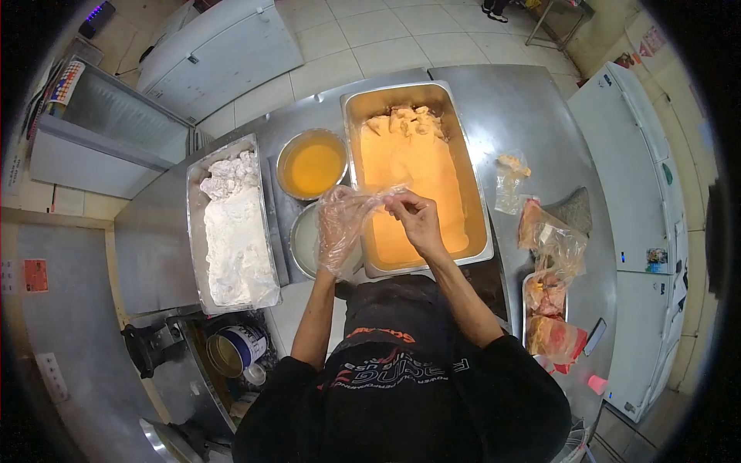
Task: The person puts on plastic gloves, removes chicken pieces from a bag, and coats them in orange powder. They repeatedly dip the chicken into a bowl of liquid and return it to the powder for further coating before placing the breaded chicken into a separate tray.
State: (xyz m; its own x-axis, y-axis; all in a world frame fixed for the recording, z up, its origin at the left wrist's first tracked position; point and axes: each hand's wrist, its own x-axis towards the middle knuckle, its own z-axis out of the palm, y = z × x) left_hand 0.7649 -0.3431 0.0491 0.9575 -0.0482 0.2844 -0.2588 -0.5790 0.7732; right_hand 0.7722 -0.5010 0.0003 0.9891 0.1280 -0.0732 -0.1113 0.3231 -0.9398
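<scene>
A: Straight to the hands, and here we have the left hand (338,222) wrapped in a clear plastic glove (335,248), loose around the wrist!

B: And we've got the right hand (419,224), bare by the look of it, pinching the stretched fingertip end of that glove between thumb and fingers. As for the left, its fingers sit inside the plastic (shiny, crinkly stuff, this), and we can't tell how tightly they're bent.

A: So where does that put our glove? We have it above the near left side of a deep steel pan (463,166), with a pale-looking bowl (294,245) partly hidden beneath the left hand.

B: What a pan, too! We see orange mix (417,181) spread across it and lumpy pieces (409,122) bunched at the far end.

A: Out to the left, we find orange liquid (315,166) in a round bowl just beside the pan, then white powder (238,255) filling a long tray (195,231), whitened lumps (229,175) at its far end.

B: Over on the right of this steel counter (513,100), we spot a yellowish clump (515,164) on plastic, a clear bag (559,243), reddish pieces (546,297) and a phone (595,337).

A: And beyond the edge, we've white freezers (617,170)!
</scene>
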